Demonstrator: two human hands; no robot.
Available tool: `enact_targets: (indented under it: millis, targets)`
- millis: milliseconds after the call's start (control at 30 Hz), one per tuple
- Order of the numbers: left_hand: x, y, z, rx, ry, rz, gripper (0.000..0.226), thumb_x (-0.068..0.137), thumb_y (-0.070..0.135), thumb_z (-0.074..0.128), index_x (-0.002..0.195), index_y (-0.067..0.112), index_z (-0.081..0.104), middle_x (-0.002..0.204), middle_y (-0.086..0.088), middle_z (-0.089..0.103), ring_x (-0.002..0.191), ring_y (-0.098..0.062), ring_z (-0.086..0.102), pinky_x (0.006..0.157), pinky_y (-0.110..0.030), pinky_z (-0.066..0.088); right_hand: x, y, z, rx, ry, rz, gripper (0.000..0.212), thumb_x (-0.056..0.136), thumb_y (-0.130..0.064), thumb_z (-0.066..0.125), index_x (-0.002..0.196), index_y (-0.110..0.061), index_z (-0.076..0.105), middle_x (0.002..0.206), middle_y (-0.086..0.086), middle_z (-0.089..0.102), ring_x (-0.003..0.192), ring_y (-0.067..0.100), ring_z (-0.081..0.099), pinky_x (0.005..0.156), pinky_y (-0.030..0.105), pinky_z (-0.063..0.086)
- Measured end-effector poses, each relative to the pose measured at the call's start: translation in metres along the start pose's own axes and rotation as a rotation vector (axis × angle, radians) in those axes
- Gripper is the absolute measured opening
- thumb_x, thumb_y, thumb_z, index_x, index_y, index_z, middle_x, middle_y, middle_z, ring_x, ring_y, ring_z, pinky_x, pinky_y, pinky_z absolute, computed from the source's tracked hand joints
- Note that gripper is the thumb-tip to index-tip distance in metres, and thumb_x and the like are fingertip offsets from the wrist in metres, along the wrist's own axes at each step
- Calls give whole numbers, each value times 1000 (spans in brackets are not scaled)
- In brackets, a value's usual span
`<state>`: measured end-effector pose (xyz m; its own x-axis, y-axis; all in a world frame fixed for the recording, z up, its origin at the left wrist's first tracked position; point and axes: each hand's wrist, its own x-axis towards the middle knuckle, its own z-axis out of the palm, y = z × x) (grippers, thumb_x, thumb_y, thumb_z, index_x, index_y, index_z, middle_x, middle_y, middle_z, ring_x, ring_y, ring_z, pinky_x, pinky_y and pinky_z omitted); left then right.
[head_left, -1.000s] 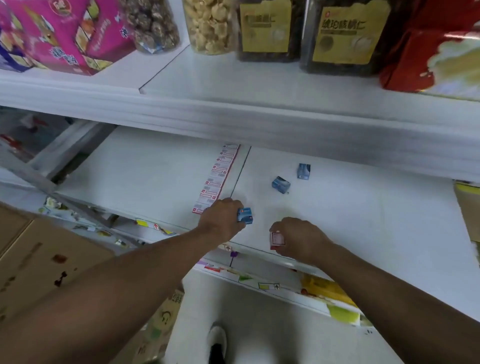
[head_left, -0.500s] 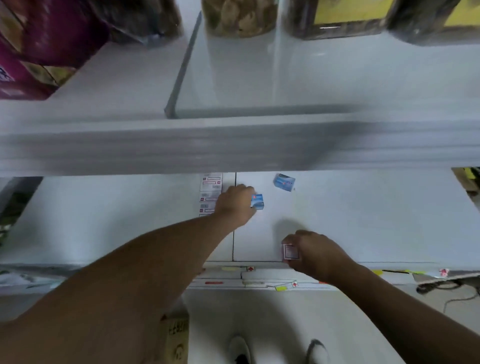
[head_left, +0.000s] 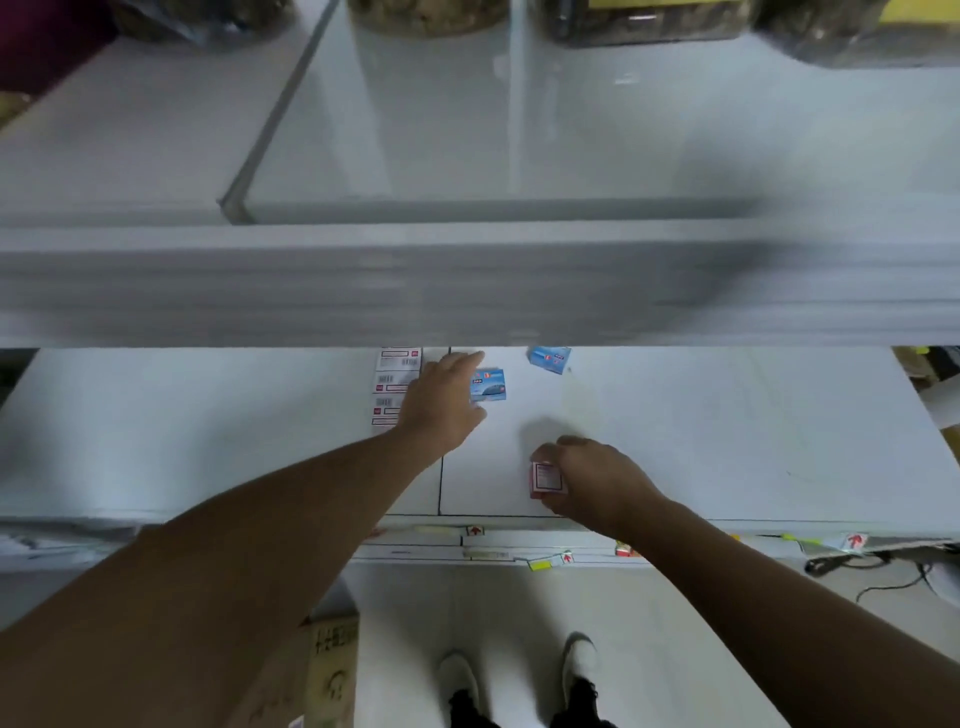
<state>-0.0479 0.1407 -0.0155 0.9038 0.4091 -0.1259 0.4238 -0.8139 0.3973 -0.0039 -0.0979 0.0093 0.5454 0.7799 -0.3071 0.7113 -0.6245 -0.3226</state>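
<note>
- The left hand (head_left: 441, 400) pinches a small blue box (head_left: 489, 385) just right of the price-label strip (head_left: 396, 384); it should land flat and square.
- The right hand (head_left: 592, 478) grips a red-and-white box (head_left: 545, 478), farther right of that strip.

Middle box (head_left: 488, 385) and back box (head_left: 549, 358) are blue with red marks; front box (head_left: 544, 478) red-and-white; shelf (head_left: 675, 441) white.

A small blue box (head_left: 488, 385), printed face up and pinched by the left hand (head_left: 441, 400), sits on the shelf (head_left: 727, 441) just right of the strip of price labels (head_left: 395, 387), while a red-and-white box (head_left: 545, 479), held upright in the right hand (head_left: 597, 478), is farther right of that strip, nearer the shelf's front edge.
</note>
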Motion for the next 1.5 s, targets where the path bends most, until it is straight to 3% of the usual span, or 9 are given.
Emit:
enact_targets:
  millis: [300, 833, 900, 1000, 1100, 1233, 1367, 1433, 1500]
  targets:
    - [-93, -19, 6, -171, 128, -81, 62, 97, 17, 66, 157, 14, 48, 164, -5, 47, 154, -25, 38, 126, -48, 36, 54, -33, 0, -162, 60, -143, 44, 89, -39, 71, 129, -26, 61, 114, 4, 64, 102, 27, 63, 81, 42, 60]
    - [-147, -21, 48, -259, 210, -59, 41, 95, 7, 69, 134, 18, 68, 143, -1, 61, 141, -22, 50, 120, -41, 44, 100, -25, 46, -128, 236, -42, 56, 88, -41, 75, 138, -24, 55, 134, 6, 63, 115, 27, 62, 86, 43, 59]
    - [-148, -14, 49, -306, 234, -61, 39, 95, 8, 68, 133, 20, 69, 140, 2, 62, 137, -17, 49, 119, -36, 43, 89, -23, 47, -25, 273, -4, 62, 89, -46, 74, 143, -25, 52, 137, 4, 61, 118, 26, 61, 86, 42, 61]
    - [-147, 0, 49, -461, 274, -136, 35, 98, 13, 67, 131, 24, 67, 135, 8, 63, 131, -9, 50, 116, -30, 43, 60, -19, 46, 205, 442, 98, 43, 97, -50, 64, 134, -27, 61, 130, -4, 64, 112, 15, 63, 86, 36, 61]
    - [-141, 16, 48, -656, 306, -253, 37, 101, 28, 58, 137, 22, 65, 137, 10, 65, 129, -6, 55, 113, -27, 43, 28, -33, 53, 757, 564, 307, 33, 102, -43, 61, 133, -30, 62, 127, -14, 65, 110, 9, 64, 91, 35, 61]
    - [-123, 43, 48, -1118, 301, -486, 36, 111, 29, 51, 146, 21, 56, 136, 13, 62, 120, -1, 62, 91, -3, 46, 8, -65, 61, 1254, 495, 376, 24, 109, -41, 45, 132, -42, 54, 108, -46, 62, 105, -15, 61, 75, 9, 55]
    - [-101, 53, 49, -1409, 271, -642, 36, 114, 47, 43, 143, 30, 56, 130, 11, 69, 112, -1, 69, 85, -8, 50, 17, -70, 62, 1476, 419, 389, 30, 111, -51, 33, 126, -39, 56, 103, -39, 68, 99, -15, 63, 68, 3, 50]
    - [-92, 53, 49, -1493, 267, -643, 29, 113, 50, 43, 131, 35, 60, 115, 17, 75, 101, 9, 72, 76, -5, 53, 29, -69, 58, 1515, 370, 403, 37, 109, -57, 33, 132, -39, 55, 111, -30, 70, 105, -5, 66, 77, 10, 51]
    - [-85, 55, 47, -1524, 265, -608, 35, 113, 51, 42, 132, 31, 63, 115, 10, 80, 105, 1, 74, 80, -9, 55, 42, -68, 57, 1552, 369, 434, 43, 107, -60, 35, 137, -37, 55, 118, -23, 70, 109, 2, 67, 89, 19, 47]
